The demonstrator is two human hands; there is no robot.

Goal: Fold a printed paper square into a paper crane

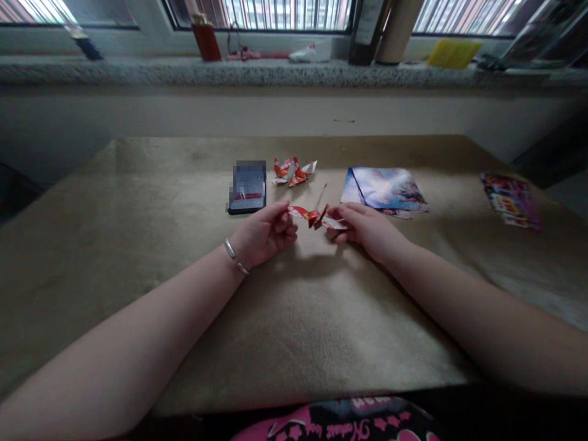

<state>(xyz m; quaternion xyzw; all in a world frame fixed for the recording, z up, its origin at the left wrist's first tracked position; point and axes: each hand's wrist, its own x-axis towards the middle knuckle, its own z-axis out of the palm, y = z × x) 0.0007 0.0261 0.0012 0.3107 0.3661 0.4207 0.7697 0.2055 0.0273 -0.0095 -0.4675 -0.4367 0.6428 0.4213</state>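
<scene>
Between my two hands is a red and white folded paper crane (315, 218), held just above the table. My left hand (269, 233) pinches the tip of its left wing between thumb and finger; a silver bangle is on that wrist. With its fingers closed, my right hand (361, 228) grips the wing on the other side. A thin pointed part of the crane sticks up in the middle. Behind it lie more red and white folded paper pieces (294, 171), bunched together so that I cannot tell them apart.
A dark phone (248, 190) lies beyond my left hand. Blue picture sheets (388, 188) are stacked behind my right hand, and colourful printed papers (511, 202) lie far right. Along the back, a stone windowsill (275, 75) carries a red container (206, 40) and a yellow item (454, 53).
</scene>
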